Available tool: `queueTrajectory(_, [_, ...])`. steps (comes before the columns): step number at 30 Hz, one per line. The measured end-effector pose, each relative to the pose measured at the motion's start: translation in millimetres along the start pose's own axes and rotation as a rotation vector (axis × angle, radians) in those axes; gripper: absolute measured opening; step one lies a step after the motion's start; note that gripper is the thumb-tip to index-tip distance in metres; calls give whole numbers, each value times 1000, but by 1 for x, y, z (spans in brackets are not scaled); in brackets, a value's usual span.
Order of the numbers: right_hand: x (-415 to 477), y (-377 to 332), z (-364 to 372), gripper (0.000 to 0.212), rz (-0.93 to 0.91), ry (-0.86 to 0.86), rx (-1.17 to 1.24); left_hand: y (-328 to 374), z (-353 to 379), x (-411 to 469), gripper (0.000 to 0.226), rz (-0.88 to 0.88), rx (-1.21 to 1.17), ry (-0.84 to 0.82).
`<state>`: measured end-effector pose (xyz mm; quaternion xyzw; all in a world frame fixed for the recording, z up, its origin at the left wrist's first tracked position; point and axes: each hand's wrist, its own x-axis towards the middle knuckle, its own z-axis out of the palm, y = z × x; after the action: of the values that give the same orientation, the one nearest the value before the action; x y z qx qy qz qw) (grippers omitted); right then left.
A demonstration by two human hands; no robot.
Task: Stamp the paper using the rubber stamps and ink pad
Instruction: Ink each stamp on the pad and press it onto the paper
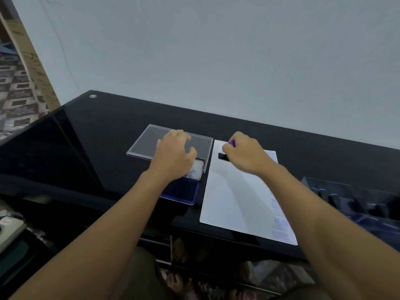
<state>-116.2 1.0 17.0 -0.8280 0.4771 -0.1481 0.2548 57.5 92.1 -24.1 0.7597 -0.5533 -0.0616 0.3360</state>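
Stamp (232, 143) on paper (238, 202), tight inside right hand (244, 154); left hand (173, 154) slack over ink pad (184, 192).

A glossy black table (86, 148) carried it all. An open ink pad (184, 192) sat mid-table, a clear tray (145, 141) flat just behind it. Right beside them lay the paper (233, 198), lengthwise, its near edge at the table's front. A clear box (346, 198) stood far right.
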Motion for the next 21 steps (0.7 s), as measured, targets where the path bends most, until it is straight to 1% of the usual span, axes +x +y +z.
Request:
queueTrajectory(3, [4,19,-22,19,11,15,-58,20,13,11,36,38,8,-35])
queueTrajectory(6, [6,35,-40,20,33,37,-62,39,30,24,13,46,11,-60])
queueTrajectory(7, [7,40,-45,19,43,42,-67,44,37,28,13,57,8,-65])
queueTrajectory(9, [10,49,-53,18,61,54,-80,54,48,34,30,77,-9,-93])
queueTrajectory(11, [13,58,-58,19,71,59,-89,63,57,38,39,89,-16,-118])
queueTrajectory(13, [16,65,-59,19,70,60,-114,70,66,41,36,97,-16,-155])
queueTrajectory(16, [20,77,-56,19,78,52,-135,75,84,47,14,111,-4,-175])
queueTrajectory(17, [21,81,-55,19,81,47,-134,76,89,48,15,114,7,-181])
queueTrajectory(19, [23,87,-52,20,92,32,-128,76,100,49,27,117,22,-201])
queueTrajectory(21, [24,92,-49,22,101,13,-130,74,109,51,34,133,29,-212])
